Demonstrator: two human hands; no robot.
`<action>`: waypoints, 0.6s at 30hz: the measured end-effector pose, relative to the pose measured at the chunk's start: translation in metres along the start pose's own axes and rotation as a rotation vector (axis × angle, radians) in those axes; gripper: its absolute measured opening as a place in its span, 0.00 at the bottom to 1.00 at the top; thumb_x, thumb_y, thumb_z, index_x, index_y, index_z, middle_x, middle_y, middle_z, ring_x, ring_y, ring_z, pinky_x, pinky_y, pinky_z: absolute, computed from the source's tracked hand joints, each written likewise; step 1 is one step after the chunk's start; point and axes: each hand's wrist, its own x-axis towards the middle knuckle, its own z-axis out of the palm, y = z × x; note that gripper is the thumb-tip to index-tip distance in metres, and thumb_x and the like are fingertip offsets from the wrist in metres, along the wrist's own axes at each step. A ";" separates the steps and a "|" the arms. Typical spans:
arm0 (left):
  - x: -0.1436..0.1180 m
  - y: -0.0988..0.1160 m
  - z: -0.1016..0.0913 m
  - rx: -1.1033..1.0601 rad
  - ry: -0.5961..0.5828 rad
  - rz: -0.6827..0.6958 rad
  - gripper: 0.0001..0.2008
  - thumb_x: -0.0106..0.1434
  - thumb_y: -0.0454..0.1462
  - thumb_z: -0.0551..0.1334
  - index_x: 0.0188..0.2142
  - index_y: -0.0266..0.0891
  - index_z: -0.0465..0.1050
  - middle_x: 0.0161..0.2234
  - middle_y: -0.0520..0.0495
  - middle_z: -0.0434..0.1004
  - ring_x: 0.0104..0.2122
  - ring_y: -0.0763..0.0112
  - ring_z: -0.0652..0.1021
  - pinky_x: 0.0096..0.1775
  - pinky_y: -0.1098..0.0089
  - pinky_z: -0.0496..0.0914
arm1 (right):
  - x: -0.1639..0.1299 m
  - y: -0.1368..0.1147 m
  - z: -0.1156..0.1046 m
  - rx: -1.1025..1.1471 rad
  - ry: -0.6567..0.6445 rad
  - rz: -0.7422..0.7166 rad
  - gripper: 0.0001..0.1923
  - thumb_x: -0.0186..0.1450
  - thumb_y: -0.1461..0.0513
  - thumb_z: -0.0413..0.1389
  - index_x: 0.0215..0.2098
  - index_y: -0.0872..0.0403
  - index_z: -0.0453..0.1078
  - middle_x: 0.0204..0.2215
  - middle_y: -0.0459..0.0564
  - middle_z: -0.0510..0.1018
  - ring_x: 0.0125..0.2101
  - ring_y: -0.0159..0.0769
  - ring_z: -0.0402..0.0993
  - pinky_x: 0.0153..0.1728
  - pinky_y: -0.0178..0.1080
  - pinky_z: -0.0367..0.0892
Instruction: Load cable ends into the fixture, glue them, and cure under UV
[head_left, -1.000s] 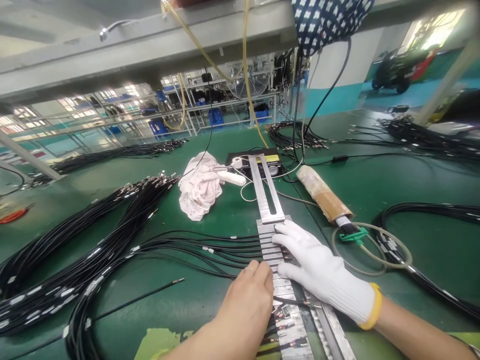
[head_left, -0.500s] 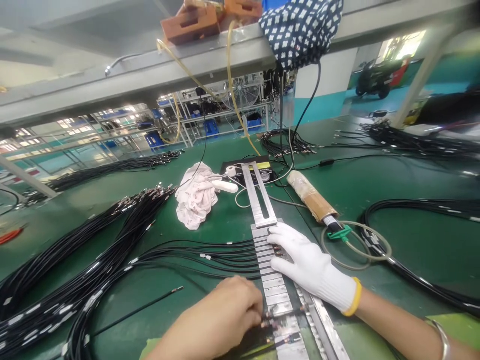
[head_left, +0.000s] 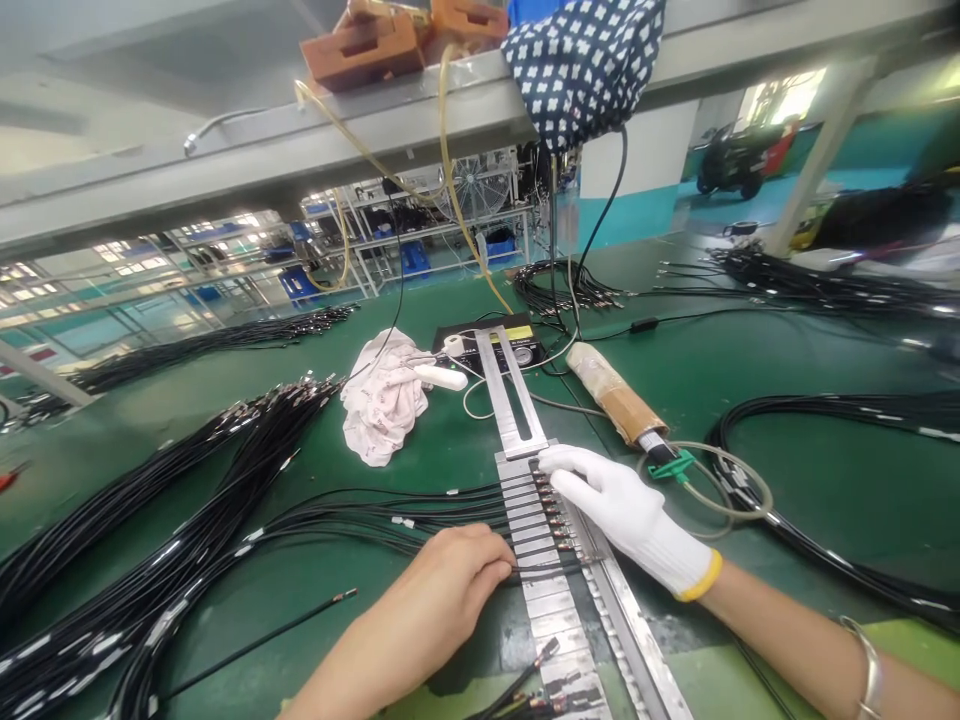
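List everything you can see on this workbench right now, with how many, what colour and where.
metal jig: one, silver, slotted, centre of the bench, running toward the near edge
black cables: many, black with metal tips, fanned across the left, several laid into the jig slots
cable coils: several, black, right and far side
cloth: one, white with a pinkish print, left of the jig's far end
wrapped tool: one, brown taped handle with a green clip, right of the jig
black box: one, black with a yellow label, at the jig's far end
bench: one, green top
patterned fabric: one, navy with white, overhead shelf
left hand: bare, pinching a cable at the jig
right hand: white glove, fingers on the cable ends in the slots
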 end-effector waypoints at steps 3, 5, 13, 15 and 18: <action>0.002 0.003 0.000 0.021 0.026 0.004 0.12 0.74 0.35 0.53 0.34 0.37 0.70 0.37 0.53 0.72 0.38 0.74 0.71 0.45 0.72 0.61 | 0.000 -0.004 -0.003 0.023 0.009 0.039 0.22 0.66 0.49 0.51 0.44 0.57 0.76 0.49 0.56 0.78 0.52 0.42 0.75 0.58 0.44 0.66; 0.003 0.006 -0.001 0.068 0.015 -0.038 0.12 0.73 0.33 0.53 0.33 0.36 0.69 0.36 0.51 0.72 0.37 0.72 0.71 0.44 0.70 0.61 | 0.000 -0.006 -0.004 0.029 0.007 0.059 0.22 0.65 0.49 0.51 0.43 0.57 0.77 0.49 0.55 0.78 0.52 0.42 0.74 0.59 0.45 0.66; 0.006 0.010 -0.011 -0.015 0.061 -0.124 0.10 0.72 0.38 0.53 0.36 0.37 0.70 0.34 0.51 0.72 0.33 0.71 0.69 0.38 0.70 0.61 | -0.001 -0.011 -0.005 0.043 0.006 0.056 0.21 0.65 0.50 0.51 0.42 0.57 0.76 0.48 0.55 0.79 0.51 0.44 0.75 0.58 0.46 0.67; 0.005 0.008 -0.014 -0.107 0.068 -0.122 0.10 0.70 0.39 0.56 0.34 0.37 0.70 0.32 0.53 0.72 0.32 0.73 0.69 0.36 0.71 0.60 | -0.001 -0.011 -0.005 0.047 0.001 0.053 0.21 0.65 0.50 0.51 0.42 0.57 0.77 0.47 0.55 0.79 0.51 0.43 0.75 0.58 0.45 0.67; 0.006 0.005 -0.016 -0.157 0.045 -0.131 0.08 0.67 0.39 0.59 0.33 0.37 0.71 0.31 0.55 0.73 0.32 0.74 0.69 0.34 0.72 0.59 | 0.000 -0.009 -0.006 0.054 0.005 0.048 0.21 0.65 0.50 0.52 0.42 0.57 0.77 0.48 0.55 0.79 0.51 0.43 0.75 0.59 0.46 0.67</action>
